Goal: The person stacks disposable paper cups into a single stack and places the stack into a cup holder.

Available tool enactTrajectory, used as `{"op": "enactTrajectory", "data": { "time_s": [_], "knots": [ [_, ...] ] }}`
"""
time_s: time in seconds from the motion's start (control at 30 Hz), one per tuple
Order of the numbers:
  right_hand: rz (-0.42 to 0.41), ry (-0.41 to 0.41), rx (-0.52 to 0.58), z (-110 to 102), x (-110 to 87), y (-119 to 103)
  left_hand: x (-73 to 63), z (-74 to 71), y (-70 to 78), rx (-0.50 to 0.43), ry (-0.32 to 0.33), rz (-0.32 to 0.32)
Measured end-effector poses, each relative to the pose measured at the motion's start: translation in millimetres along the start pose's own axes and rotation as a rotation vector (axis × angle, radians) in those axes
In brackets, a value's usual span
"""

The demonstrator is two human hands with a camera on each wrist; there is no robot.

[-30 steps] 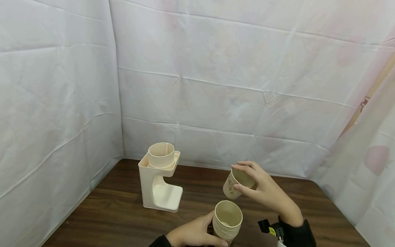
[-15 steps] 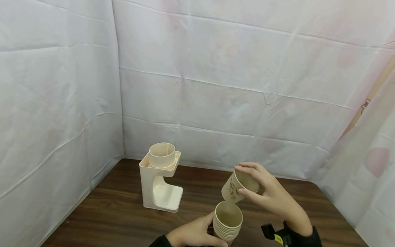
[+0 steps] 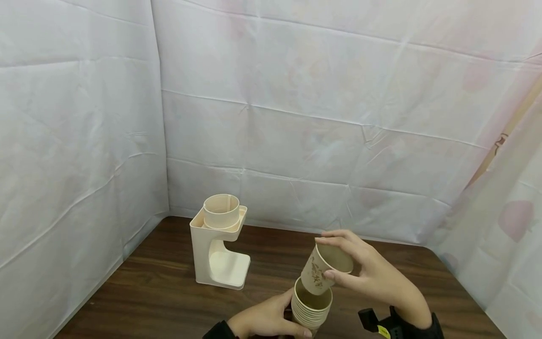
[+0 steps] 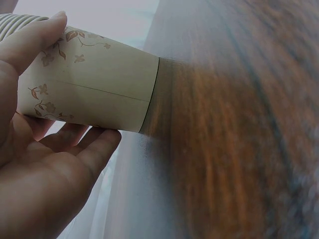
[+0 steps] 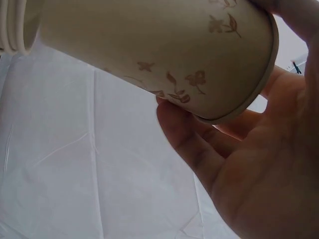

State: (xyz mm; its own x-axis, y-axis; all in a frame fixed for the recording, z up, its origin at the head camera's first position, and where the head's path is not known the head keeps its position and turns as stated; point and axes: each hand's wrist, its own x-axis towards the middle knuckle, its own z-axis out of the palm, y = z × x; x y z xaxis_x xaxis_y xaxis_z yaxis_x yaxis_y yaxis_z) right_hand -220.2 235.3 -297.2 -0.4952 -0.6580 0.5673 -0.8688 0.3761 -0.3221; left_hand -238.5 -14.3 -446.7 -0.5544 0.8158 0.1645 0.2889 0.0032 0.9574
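Note:
My left hand point(image 3: 271, 316) grips a nested stack of beige paper cups point(image 3: 312, 314) at the table's front. In the left wrist view the lowest cup point(image 4: 107, 82) shows brown flower prints, and its base meets the tabletop. Just above the stack, my right hand point(image 3: 360, 266) holds a single paper cup point(image 3: 315, 275) near its rim, thumb on the near side and fingers on the far side. That cup tilts, its bottom at the mouth of the stack's top cup. In the right wrist view the printed cup point(image 5: 149, 50) points its base towards the stacked rims point(image 5: 12, 27).
A cream C-shaped stand point(image 3: 203, 254) with a round cylinder point(image 3: 221, 212) on top stands to the left on the dark wooden table point(image 3: 148, 292). Pale cloth point(image 3: 271, 141) hangs behind the table and along its sides.
My right hand has brought the single cup down and slightly left, from above and behind the stack into its mouth. The left hand and the stack have stayed nearly still.

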Motion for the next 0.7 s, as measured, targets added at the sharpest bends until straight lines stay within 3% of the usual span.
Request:
{"op": "enactTrajectory", "data": {
  "time_s": [0.13,0.33,0.7],
  "knots": [
    [-0.001,-0.051,-0.048,2.1,0.3,-3.0,-0.2,-1.0,0.8,0.001,-0.006,-0.006],
    [0.005,-0.121,0.051,11.2,2.7,-4.0,0.3,-2.8,0.5,-0.007,-0.023,0.003],
    [0.15,-0.289,0.014,26.7,2.0,-1.8,-1.2,-1.6,0.5,-0.015,-0.018,-0.002]
  ]
}}
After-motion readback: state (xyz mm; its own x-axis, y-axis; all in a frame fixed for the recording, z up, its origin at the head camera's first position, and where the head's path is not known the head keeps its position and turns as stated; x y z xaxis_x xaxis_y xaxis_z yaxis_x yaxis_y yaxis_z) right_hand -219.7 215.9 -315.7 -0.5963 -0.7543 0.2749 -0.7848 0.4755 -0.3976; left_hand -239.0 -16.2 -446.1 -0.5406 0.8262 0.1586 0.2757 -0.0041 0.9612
